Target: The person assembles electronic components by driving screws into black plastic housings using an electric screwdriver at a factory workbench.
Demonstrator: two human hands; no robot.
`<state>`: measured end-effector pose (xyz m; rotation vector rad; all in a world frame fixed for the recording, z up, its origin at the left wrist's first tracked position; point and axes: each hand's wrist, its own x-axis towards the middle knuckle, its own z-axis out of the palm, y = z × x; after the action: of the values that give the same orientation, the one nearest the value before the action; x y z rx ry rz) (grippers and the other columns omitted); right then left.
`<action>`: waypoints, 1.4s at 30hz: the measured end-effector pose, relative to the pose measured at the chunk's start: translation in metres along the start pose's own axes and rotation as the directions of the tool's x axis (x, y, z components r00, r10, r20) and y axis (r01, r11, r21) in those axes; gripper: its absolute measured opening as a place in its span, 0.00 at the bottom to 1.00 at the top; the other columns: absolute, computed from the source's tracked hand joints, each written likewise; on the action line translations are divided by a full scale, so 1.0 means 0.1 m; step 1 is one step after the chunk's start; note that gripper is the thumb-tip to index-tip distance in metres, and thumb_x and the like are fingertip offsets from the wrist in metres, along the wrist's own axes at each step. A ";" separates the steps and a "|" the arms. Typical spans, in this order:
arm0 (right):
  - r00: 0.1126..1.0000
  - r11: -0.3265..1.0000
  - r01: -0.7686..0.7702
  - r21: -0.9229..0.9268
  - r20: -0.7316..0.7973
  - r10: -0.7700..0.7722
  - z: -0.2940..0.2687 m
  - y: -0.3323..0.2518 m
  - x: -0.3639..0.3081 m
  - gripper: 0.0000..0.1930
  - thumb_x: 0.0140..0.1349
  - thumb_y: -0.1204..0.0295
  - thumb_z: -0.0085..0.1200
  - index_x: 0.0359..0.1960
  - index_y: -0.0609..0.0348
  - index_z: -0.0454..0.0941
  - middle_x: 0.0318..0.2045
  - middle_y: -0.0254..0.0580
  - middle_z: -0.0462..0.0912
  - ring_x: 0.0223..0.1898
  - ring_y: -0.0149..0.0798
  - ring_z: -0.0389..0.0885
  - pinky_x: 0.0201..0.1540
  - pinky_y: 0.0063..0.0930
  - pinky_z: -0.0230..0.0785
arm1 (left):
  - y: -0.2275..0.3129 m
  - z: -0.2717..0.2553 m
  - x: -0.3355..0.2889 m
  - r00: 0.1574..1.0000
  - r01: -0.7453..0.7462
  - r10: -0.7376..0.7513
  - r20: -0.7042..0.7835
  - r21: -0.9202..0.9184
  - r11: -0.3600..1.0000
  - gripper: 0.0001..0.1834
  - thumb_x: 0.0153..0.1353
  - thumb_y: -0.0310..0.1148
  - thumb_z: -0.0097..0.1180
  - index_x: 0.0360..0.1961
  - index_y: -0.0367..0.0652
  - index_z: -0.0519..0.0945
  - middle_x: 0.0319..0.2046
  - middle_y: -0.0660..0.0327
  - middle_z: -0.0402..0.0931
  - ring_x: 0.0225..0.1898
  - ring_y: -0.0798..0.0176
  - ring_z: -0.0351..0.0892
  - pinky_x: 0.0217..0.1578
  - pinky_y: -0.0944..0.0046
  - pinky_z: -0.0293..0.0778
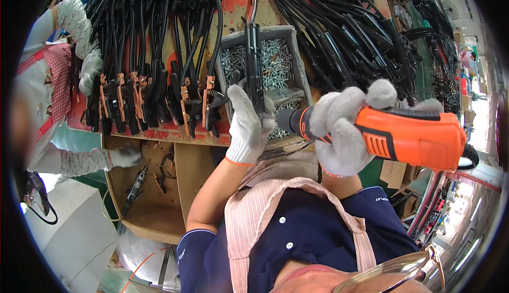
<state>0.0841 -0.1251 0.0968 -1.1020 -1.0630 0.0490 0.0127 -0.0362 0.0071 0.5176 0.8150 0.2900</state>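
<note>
My left hand (245, 121), in a white knit glove, is closed around a long black handle (255, 65) that stands upright in the picture, a cable leading off its top end. My right hand (342, 129), gloved too, grips an orange and black power screwdriver (408, 136). Its dark nose points left and reaches the lower part of the handle beside my left fingers; the exact contact is hidden. Behind the handle, a grey tray (303, 70) holds many loose silver screws (275, 62).
Black clamps with copper jaws (207, 99) line the table's left side. More black handles and cables (344, 49) pile up at right. At left, a co-worker's gloved hands (91, 73) are near the clamps and over an open brown box (193, 174) containing a slim power tool (137, 187).
</note>
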 end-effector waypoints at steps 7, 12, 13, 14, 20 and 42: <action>0.978 0.980 -0.198 -0.023 -0.075 0.196 -0.07 0.05 -0.04 0.26 0.54 0.83 0.53 0.54 0.51 0.58 0.22 0.36 0.69 0.16 0.32 0.66 0.21 0.27 0.66 | -0.01 -0.16 0.01 0.989 0.046 -0.051 0.139 0.042 0.998 0.40 0.60 0.75 0.26 0.47 0.50 0.70 0.29 0.65 0.75 0.26 0.70 0.73 0.20 0.73 0.62; 0.980 0.980 -0.197 -0.029 0.006 0.197 -0.25 0.10 -0.11 0.38 0.55 0.81 0.58 0.66 0.46 0.53 0.26 0.35 0.71 0.18 0.31 0.67 0.21 0.26 0.66 | 0.01 -0.04 0.01 0.993 -0.020 0.034 0.117 -0.122 0.992 0.45 0.60 0.75 0.25 0.58 0.49 0.69 0.36 0.58 0.80 0.32 0.64 0.79 0.29 0.63 0.75; 0.980 0.980 -0.198 -0.029 0.002 0.198 -0.26 0.10 -0.10 0.38 0.55 0.81 0.58 0.66 0.46 0.53 0.26 0.35 0.71 0.18 0.31 0.67 0.21 0.26 0.66 | 0.02 -0.02 -0.01 0.993 -0.018 0.032 0.117 -0.119 0.993 0.45 0.60 0.75 0.25 0.58 0.49 0.69 0.36 0.58 0.80 0.32 0.64 0.79 0.29 0.63 0.75; 0.990 0.989 -0.133 0.056 -0.044 0.136 -0.26 0.10 -0.07 0.39 0.53 0.82 0.57 0.66 0.45 0.53 0.27 0.35 0.71 0.19 0.30 0.67 0.21 0.25 0.66 | 0.03 0.00 -0.01 0.997 -0.014 0.017 0.075 -0.031 0.999 0.43 0.60 0.75 0.27 0.53 0.47 0.72 0.32 0.58 0.79 0.29 0.64 0.78 0.27 0.64 0.74; 0.874 0.935 0.236 0.266 -0.478 -0.084 -0.30 -0.04 0.21 0.43 0.45 0.85 0.46 0.68 0.41 0.57 0.29 0.36 0.65 0.27 0.25 0.65 0.18 0.18 0.60 | 0.03 -0.15 0.02 0.966 0.247 -0.241 0.097 -0.056 0.968 0.18 0.68 0.49 0.50 0.44 0.46 0.72 0.21 0.66 0.70 0.13 0.72 0.62 0.13 0.73 0.59; 0.835 0.985 -0.117 0.128 -0.524 0.167 -0.57 0.63 0.02 0.40 0.54 0.87 0.51 0.65 0.37 0.51 0.36 0.39 0.73 0.19 0.35 0.72 0.26 0.34 0.73 | 0.15 -0.03 -0.05 0.963 0.256 -0.256 0.089 0.012 0.967 0.39 0.58 0.21 0.60 0.66 0.49 0.53 0.25 0.64 0.72 0.12 0.75 0.63 0.12 0.74 0.57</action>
<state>0.1548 -0.1320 0.0491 -1.0268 -0.4693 -0.0883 0.0067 -0.0247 0.0165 0.4167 0.7844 0.0276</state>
